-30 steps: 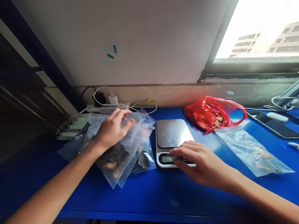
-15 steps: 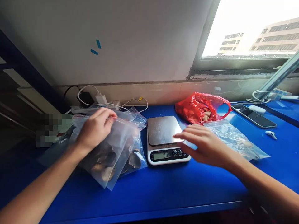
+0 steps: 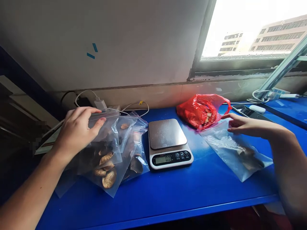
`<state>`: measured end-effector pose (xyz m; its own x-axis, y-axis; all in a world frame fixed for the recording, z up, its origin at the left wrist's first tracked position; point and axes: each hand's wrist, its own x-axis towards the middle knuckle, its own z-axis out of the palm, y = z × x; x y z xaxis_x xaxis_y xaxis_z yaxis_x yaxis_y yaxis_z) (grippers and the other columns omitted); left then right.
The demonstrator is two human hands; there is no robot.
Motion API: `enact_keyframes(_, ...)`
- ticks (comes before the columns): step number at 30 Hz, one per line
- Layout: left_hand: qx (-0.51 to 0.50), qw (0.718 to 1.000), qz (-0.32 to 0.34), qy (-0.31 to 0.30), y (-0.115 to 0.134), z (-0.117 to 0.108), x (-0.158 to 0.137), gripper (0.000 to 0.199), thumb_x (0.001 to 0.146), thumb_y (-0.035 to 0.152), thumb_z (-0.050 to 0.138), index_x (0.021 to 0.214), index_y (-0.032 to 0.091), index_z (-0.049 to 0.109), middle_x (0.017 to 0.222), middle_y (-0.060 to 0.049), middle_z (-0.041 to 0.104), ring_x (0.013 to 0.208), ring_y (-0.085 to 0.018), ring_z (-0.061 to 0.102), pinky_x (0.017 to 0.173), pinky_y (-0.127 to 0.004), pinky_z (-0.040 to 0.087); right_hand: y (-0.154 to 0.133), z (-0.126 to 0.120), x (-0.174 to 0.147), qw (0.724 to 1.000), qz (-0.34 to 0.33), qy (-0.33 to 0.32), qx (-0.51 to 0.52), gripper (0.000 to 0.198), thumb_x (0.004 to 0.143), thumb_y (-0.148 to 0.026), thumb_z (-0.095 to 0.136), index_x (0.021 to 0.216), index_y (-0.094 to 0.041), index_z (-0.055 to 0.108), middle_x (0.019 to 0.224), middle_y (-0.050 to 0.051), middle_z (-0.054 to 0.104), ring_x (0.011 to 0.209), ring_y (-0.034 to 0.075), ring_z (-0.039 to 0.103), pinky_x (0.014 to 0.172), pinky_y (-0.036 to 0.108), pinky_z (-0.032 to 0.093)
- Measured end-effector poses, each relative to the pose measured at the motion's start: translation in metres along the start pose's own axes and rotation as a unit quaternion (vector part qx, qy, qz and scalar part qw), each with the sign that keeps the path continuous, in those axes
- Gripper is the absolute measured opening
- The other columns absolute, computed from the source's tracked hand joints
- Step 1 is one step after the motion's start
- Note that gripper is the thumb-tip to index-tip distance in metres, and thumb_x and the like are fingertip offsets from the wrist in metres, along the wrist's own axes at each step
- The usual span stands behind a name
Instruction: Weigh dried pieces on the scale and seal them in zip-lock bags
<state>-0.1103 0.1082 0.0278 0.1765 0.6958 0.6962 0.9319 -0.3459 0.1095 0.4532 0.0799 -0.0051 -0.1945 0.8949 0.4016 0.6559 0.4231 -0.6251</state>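
Observation:
My left hand [image 3: 78, 129] is over a pile of transparent zip bags [image 3: 130, 140], thumb and fingers apart. Brown dried slices [image 3: 109, 179] show through the plastic, some curved, their exact kind unclear. To the right of the pile stands a white kitchen scale [image 3: 171, 159] with a steel top plate [image 3: 167, 134] and a display reading 0.0. My right hand [image 3: 249, 126] hovers at the upper part of another transparent zip bag [image 3: 230, 150], fingers stretched out. Pale pieces lie inside that bag, partly hidden by glare. Whether the fingertips touch the plastic is hard to tell.
Behind the scale sits a red plastic bag [image 3: 192, 110] holding light brown pieces. A phone [image 3: 250, 112] and a white earphone case [image 3: 257, 109] lie at the back right. Chargers and white cables [image 3: 100, 103] run along the wall. The blue table's front edge [image 3: 168, 214] is near me.
My right hand has moved right, from the scale to the single zip bag, which now lies turned lower. My left hand has shifted left and its fingers have spread. The view has shifted slightly.

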Motion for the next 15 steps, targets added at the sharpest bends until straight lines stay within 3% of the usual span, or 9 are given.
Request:
enact_keyframes(2,-0.013,1.0,0.011,0.008,0.014,-0.002,-0.002,0.031,0.085,0.046,0.056,0.109,0.027,0.065,0.115,0.0,0.063,0.123,-0.03,0.05,0.107,-0.048,0.031,-0.025,-0.005,-0.005,0.991,0.067,-0.102,0.048,0.034,0.083,-0.039,0.069,0.112,-0.023,0.066,0.07,0.004,0.064,0.061,0.016,0.066,0.053,0.021,0.051)
enact_keyframes(4,-0.021,0.999,0.02,0.014,0.032,-0.008,-0.004,0.028,0.086,0.041,0.058,0.107,0.025,0.065,0.116,-0.003,0.064,0.126,-0.033,0.046,0.11,-0.053,0.028,-0.055,-0.004,-0.009,0.981,0.092,-0.128,0.112,0.035,0.089,-0.043,0.061,0.121,-0.029,0.058,0.069,0.003,0.062,0.061,0.017,0.063,0.054,0.025,0.053)
enact_keyframes(6,-0.036,0.999,0.031,0.001,0.055,-0.016,-0.009,0.024,0.087,0.036,0.058,0.105,0.021,0.065,0.115,-0.008,0.064,0.123,-0.032,0.048,0.109,-0.051,0.031,-0.087,0.008,-0.009,0.987,0.031,-0.061,0.144,0.024,0.086,-0.045,0.064,0.105,-0.029,0.062,0.065,0.003,0.06,0.055,0.017,0.06,0.044,0.025,0.05)
enact_keyframes(8,-0.105,0.992,0.056,-0.03,0.08,-0.023,-0.018,0.022,0.09,0.034,0.055,0.105,0.021,0.064,0.112,-0.008,0.065,0.117,-0.029,0.053,0.106,-0.047,0.037,-0.118,0.032,-0.005,0.985,0.028,-0.048,0.164,0.018,0.089,-0.043,0.06,0.081,-0.027,0.061,0.062,0.004,0.059,0.055,0.018,0.059,0.043,0.026,0.048)
enact_keyframes(10,-0.233,0.964,0.07,-0.104,0.106,-0.029,-0.031,0.025,0.093,0.035,0.051,0.112,0.022,0.061,0.111,-0.007,0.066,0.109,-0.025,0.059,0.097,-0.039,0.046,-0.145,0.061,0.002,0.965,0.02,-0.1,0.242,0.019,0.091,-0.043,0.058,0.085,-0.025,0.06,0.058,0.001,0.059,0.051,0.015,0.058,0.044,0.026,0.049)
enact_keyframes(12,-0.361,0.914,0.061,-0.176,0.126,-0.031,-0.045,0.029,0.098,0.036,0.043,0.116,0.023,0.06,0.108,-0.007,0.069,0.102,-0.022,0.064,0.088,-0.033,0.05,-0.164,0.089,0.008,0.941,0.025,-0.149,0.304,0.022,0.092,-0.044,0.058,0.09,-0.022,0.057,0.058,0.0,0.06,0.049,0.014,0.058,0.045,0.025,0.049)
enact_keyframes(14,-0.445,0.87,0.038,-0.211,0.139,-0.028,-0.055,0.032,0.099,0.04,0.041,0.118,0.022,0.059,0.098,-0.006,0.072,0.09,-0.021,0.068,0.08,-0.032,0.053,-0.174,0.113,0.011,0.926,0.055,-0.158,0.337,0.028,0.091,-0.047,0.058,0.089,-0.02,0.054,0.055,-0.001,0.059,0.046,0.013,0.056,0.043,0.024,0.046)
enact_keyframes(15,-0.456,0.864,0.014,-0.214,0.141,-0.026,-0.058,0.031,0.097,0.04,0.045,0.117,0.021,0.059,0.092,-0.005,0.073,0.083,-0.02,0.069,0.075,-0.031,0.054,-0.176,0.122,0.011,0.923,0.074,-0.149,0.346,0.031,0.09,-0.049,0.058,0.087,-0.019,0.053,0.054,-0.002,0.057,0.044,0.012,0.053,0.041,0.023,0.043)
